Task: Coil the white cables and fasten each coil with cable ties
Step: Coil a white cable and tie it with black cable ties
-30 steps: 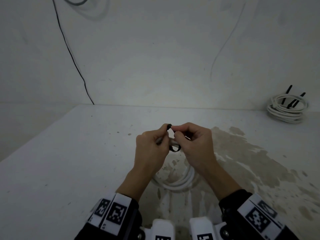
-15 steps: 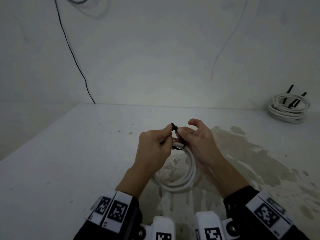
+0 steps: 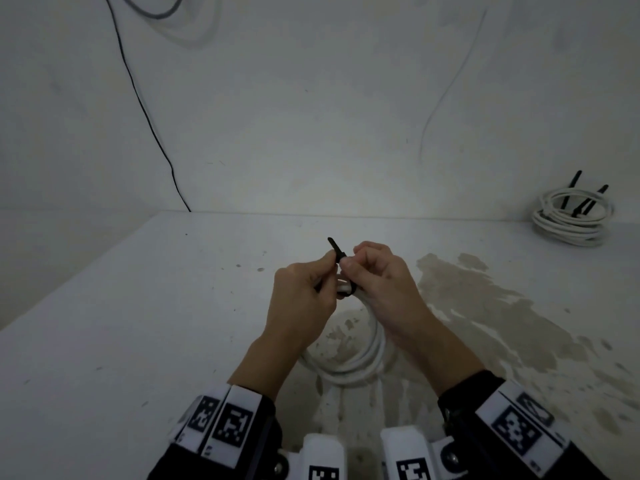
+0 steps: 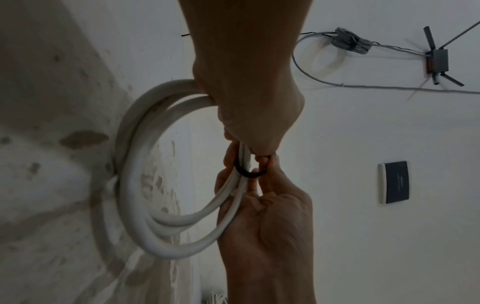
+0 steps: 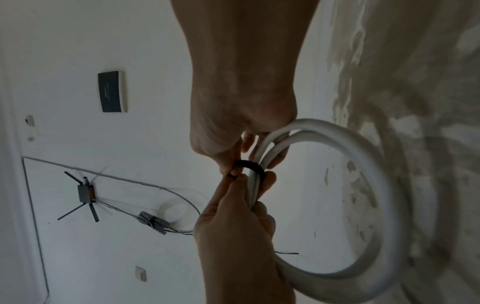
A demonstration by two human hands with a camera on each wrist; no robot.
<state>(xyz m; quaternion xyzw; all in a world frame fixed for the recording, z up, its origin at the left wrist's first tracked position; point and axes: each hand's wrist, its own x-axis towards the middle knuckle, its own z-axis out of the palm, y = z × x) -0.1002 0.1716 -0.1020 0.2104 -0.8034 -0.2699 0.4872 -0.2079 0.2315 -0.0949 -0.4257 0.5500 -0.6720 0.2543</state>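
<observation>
A white cable coil (image 3: 360, 358) hangs from my hands just over the white table (image 3: 138, 323). A black cable tie (image 3: 335, 249) is looped round the coil's top strands, and its tail points up between my hands. My left hand (image 3: 329, 268) pinches the tie by its tail. My right hand (image 3: 349, 261) pinches the tie at its head, its other fingers behind the strands. In the left wrist view the tie loop (image 4: 249, 172) sits loosely round the coil (image 4: 135, 185). The right wrist view shows the same loop (image 5: 250, 165) on the coil (image 5: 376, 185).
A second white coil (image 3: 571, 220) with black ties sticking up lies at the back right corner against the wall. A black wire (image 3: 149, 116) runs down the wall at the left. Brown stains (image 3: 485, 306) mark the table on the right.
The tie's tail has come further through and now sticks up longer between my hands. The loop round the strands has grown smaller. My right fingers have closed on the tie again.
</observation>
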